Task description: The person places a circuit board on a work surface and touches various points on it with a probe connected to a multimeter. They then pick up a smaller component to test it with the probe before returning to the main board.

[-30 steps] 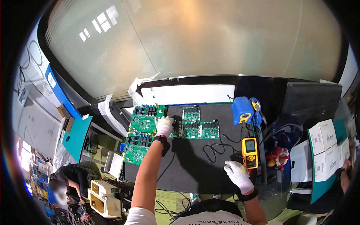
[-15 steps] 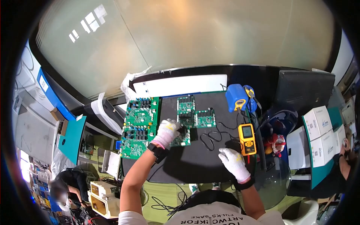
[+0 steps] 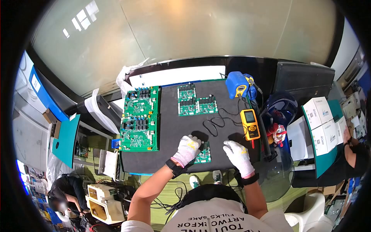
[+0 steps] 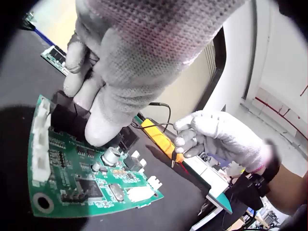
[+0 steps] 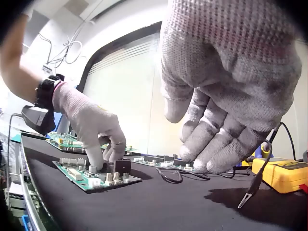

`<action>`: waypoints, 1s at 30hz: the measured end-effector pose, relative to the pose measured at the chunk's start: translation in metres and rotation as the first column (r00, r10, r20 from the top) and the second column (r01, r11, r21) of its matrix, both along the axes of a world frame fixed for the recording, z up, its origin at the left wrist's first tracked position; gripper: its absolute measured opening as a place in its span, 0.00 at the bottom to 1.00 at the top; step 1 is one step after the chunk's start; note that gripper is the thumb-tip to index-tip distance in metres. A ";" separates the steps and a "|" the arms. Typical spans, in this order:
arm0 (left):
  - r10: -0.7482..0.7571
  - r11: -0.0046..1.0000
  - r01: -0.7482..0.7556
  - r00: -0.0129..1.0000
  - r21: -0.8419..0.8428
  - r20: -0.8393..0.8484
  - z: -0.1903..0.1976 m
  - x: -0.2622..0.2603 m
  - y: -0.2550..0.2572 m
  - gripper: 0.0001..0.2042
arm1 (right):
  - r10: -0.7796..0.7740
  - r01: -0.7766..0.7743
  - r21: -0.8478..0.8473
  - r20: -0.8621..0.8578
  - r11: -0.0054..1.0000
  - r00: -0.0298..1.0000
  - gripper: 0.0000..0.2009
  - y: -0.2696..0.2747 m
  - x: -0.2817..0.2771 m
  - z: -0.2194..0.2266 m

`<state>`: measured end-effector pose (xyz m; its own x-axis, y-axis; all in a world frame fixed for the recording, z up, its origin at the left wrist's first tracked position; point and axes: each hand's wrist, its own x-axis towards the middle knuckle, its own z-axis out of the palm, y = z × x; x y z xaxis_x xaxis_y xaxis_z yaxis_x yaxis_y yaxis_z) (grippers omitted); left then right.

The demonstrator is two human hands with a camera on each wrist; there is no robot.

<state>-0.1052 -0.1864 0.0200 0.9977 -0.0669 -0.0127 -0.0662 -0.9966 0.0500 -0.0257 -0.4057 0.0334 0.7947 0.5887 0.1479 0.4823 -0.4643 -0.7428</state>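
Observation:
In the head view my gloved left hand (image 3: 188,149) grips a small green circuit board (image 3: 205,154) at the mat's front. The left wrist view shows this board (image 4: 91,168) tilted, its dark parts under the fingers; the right wrist view shows the hand (image 5: 98,127) pinching it from above. My gloved right hand (image 3: 239,157) hovers to its right, fingers extended and thumb apart. Beside that hand in the right wrist view hangs a black lead's metal clip (image 5: 244,198); whether the hand touches the lead cannot be told.
Three small green boards (image 3: 187,106) lie mid-mat, with larger green boards (image 3: 139,133) at left. A yellow meter (image 3: 250,125), coiled black cable (image 3: 213,125) and blue device (image 3: 236,84) are at right. A person (image 3: 69,193) bends at lower left, and another's arm shows at far right.
My left hand has carried the small board from the middle cluster toward the mat's front edge, near my right hand. The right hand stays near the meter. The head view has shifted.

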 end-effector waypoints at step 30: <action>0.204 0.956 -0.218 0.975 -0.198 -0.088 -0.018 -0.067 0.036 0.51 | 0.160 -0.067 -0.469 0.163 0.881 0.974 0.27 0.030 -0.066 -0.023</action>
